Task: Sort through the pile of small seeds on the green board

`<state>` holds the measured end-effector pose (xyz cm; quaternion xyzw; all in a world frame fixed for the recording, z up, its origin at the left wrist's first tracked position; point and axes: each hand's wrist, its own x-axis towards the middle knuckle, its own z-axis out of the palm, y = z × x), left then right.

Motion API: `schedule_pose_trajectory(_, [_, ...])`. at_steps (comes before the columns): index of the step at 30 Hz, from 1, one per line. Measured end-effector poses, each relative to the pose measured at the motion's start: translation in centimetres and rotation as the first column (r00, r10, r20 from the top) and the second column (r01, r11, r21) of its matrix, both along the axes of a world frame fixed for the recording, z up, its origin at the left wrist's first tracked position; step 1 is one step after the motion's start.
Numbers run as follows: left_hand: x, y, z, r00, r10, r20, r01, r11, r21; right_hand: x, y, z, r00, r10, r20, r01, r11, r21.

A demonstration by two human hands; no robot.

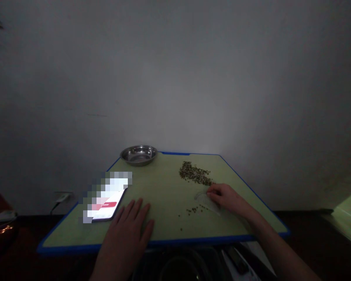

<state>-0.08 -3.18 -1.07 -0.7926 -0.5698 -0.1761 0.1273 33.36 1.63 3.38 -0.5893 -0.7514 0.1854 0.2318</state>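
Note:
My left hand (128, 230) lies palm down near the front edge of the table (158, 195), fingers spread and holding nothing. Beside its fingertips is a lit phone (108, 203), partly covered by pixelation. My right hand (224, 197) is closed in a pinch on a thin, see-through plastic piece (206, 199); its exact kind is unclear. Just beyond that hand, many small brown seeds or beans (193, 173) form a loose, elongated heap. Several stray seeds (193, 210) are scattered nearer to me, some along the plastic's edge.
A shallow steel bowl (139, 156) stands at the table's back left corner. Blue trim (76, 248) borders the tabletop. A grey wall (175, 78) rises behind it. Dark objects (181, 267) sit below the front edge, and a plug with a cord (61, 198) is at the left.

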Motion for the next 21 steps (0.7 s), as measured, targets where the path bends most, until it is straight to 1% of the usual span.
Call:
schedule_pose_trajectory(6, [-0.1,0.0,-0.1,1.000,-0.003,0.023,0.003,1.000,0.015,-3.3,-0.5,-0.2,0.997,0.071,0.015,-0.071,0.997,0.008])
schedule_pose_trajectory(10, [0.0,-0.2,0.1,1.000,-0.014,0.025,0.014,1.000,0.015,-5.2,-0.7,-0.1,0.991,0.134,-0.005,-0.134,0.991,0.001])
schedule_pose_trajectory(16, [0.2,-0.5,0.7,1.000,0.007,-0.006,-0.007,1.000,-0.002,-6.5,-1.7,0.3,0.970,0.234,-0.058,-0.237,0.971,-0.043])
schedule_pose_trajectory(21, [0.3,-0.4,0.6,1.000,0.006,-0.011,-0.006,1.000,-0.014,-6.9,-2.5,0.2,0.958,0.273,-0.083,-0.280,0.957,-0.079])
